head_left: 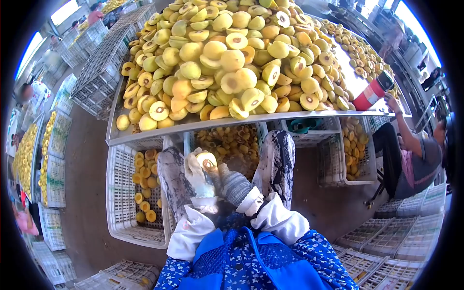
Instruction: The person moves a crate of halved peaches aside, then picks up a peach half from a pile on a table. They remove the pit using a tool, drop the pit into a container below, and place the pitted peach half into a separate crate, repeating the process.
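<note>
My left hand (pixel 195 178), in a pale glove, holds a halved yellow peach (pixel 207 160) with its cut face and brown pit area turned up. Close against it is my right hand (pixel 235 185) in a grey knit glove, its fingers closed at the peach's lower right side. Whatever the right fingers grip is hidden. Both hands are between my knees, just below the edge of a metal table (pixel 159 131). Beneath them, a crate holds a mass of brownish-yellow pieces (pixel 232 145), slightly blurred.
A big heap of halved peaches (pixel 232 60) covers the table. At my left stands a white crate (pixel 137 235) with pitted halves (pixel 145 174). A red bottle (pixel 368 95) lies by a seated co-worker (pixel 415 159) on the right. Stacked crates (pixel 104 67) line the left.
</note>
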A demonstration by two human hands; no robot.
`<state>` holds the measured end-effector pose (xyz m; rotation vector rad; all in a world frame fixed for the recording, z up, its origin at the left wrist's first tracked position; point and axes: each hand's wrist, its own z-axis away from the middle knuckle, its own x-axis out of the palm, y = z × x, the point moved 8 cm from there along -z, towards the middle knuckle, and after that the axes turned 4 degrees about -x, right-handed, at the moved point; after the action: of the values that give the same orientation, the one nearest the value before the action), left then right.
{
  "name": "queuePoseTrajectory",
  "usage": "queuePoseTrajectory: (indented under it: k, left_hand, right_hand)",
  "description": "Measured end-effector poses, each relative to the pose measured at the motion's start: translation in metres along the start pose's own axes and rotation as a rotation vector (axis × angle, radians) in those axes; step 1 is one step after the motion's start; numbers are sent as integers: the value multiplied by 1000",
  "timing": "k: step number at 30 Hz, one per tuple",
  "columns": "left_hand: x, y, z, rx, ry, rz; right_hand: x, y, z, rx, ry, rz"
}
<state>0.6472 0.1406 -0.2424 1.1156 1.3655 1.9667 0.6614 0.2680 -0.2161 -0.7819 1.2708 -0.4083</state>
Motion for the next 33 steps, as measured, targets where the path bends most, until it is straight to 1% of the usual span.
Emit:
queuePoseTrajectory:
  k: [2, 3, 4, 5, 6, 8, 9, 10, 11, 12, 13, 14, 17, 18, 19, 21, 23, 24, 25, 26, 27, 28, 29, 30, 31, 32, 33]
  left_hand:
    - [6, 7, 6, -94, -5, 82]
    - [8, 4, 8, -141, -5, 122]
    - [8, 2, 9, -104, -30, 161]
    - [11, 0, 10, -137, -97, 64]
    - [17, 5, 11, -171, -165, -31]
    - [34, 16, 12, -208, -346, -208]
    - [40, 14, 9, -239, -475, -227]
    - [38, 14, 12, -260, -458, -89]
    - [38, 16, 13, -267, -438, 53]
    - [34, 17, 14, -171, -392, 21]
    - [29, 16, 16, -83, -345, -17]
    - [21, 10, 16, -139, -324, 5]
    - [18, 11, 14, -136, -495, -247]
    - [27, 16, 19, 56, -644, -226]
    - [23, 5, 22, 36, -732, -526]
    - [17, 0, 15, -99, -593, -195]
    - [20, -8, 18, -446, -610, 357]
    - [27, -4, 20, -344, -594, 541]
    - [24, -1, 23, -518, -474, 672]
    - [15, -9, 5, -439, -436, 636]
    - [-1, -14, -13, -358, -398, 596]
    - [-27, -1, -25, -350, -191, 545]
    - [-58, 38, -40, 53, -68, -11]
    - [-81, 76, -43, 314, 186, -266]
    - [-93, 97, -51, 354, 191, -563]
    - [-101, 129, -57, 632, 229, -938]
    - [-96, 146, -59, 891, 274, -1321]
  right_hand:
    - [5, 4, -1, -2, -48, -29]
    - [9, 6, -3, -82, -70, -46]
    - [13, 13, -4, -159, -96, -65]
    - [16, 16, -2, -234, -124, -86]
    - [12, 18, -2, -224, -124, -162]
    - [18, 24, 2, -90, -196, -849]
    - [28, 25, 5, 7, -273, -1043]
    - [35, 23, 9, 123, -336, -1230]
    - [33, 25, 12, 197, -351, -1059]
    - [26, 21, 13, 258, -359, -889]
    - [24, 13, 19, 327, -445, -942]
    - [21, 5, 27, 400, -530, -987]
    - [36, 10, 35, 515, -778, -1347]
    - [33, 6, 22, 137, -758, -1109]
    - [32, 11, 27, 203, -750, -995]
    - [38, 26, 30, 178, -856, -1089]
    - [43, -5, 47, 614, -979, -1905]
    - [57, -4, 38, 664, -871, -2096]
    - [71, -2, 31, 707, -759, -2298]
    - [85, 1, 24, 733, -651, -2499]
    - [82, 1, 15, 630, -603, -2383]
    - [72, 8, 10, 469, -499, -1996]
    - [62, 22, 3, 372, -361, -1595]
    - [68, 44, 0, 438, -273, -1343]
    - [89, 68, 4, 659, -291, -1374]
    - [108, 91, 10, 890, -283, -1404]
    - [110, 91, 8, 832, -259, -1353]
